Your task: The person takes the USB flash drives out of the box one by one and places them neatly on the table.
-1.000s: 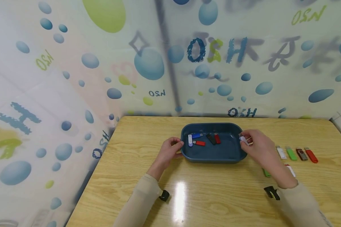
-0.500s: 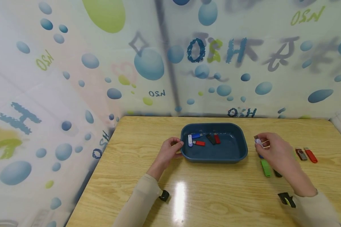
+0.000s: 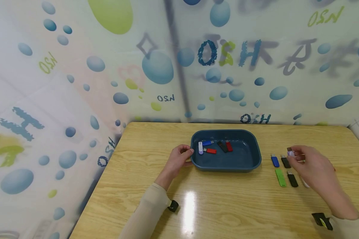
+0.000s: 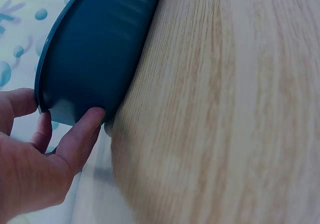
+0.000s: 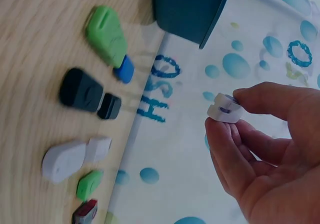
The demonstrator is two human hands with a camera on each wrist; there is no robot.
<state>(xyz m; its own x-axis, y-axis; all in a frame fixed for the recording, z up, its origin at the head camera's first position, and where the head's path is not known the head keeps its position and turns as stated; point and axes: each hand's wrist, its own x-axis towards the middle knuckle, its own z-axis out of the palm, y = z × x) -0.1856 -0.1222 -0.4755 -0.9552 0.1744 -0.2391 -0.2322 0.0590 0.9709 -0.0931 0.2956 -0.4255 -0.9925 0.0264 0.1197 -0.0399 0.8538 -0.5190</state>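
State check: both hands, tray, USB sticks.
Dark blue tray: upright on the table, partly filled
Left hand: holding the tray's left end
Right hand: pinching a white USB stick
That white USB stick: off the table, connector showing
USB sticks in tray: lying loose
USB sticks on table: in rows

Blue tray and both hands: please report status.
Left hand holds blue tray by its left end. Right hand pinches white USB stick in air, right of tray. Nothing seen covering tray.
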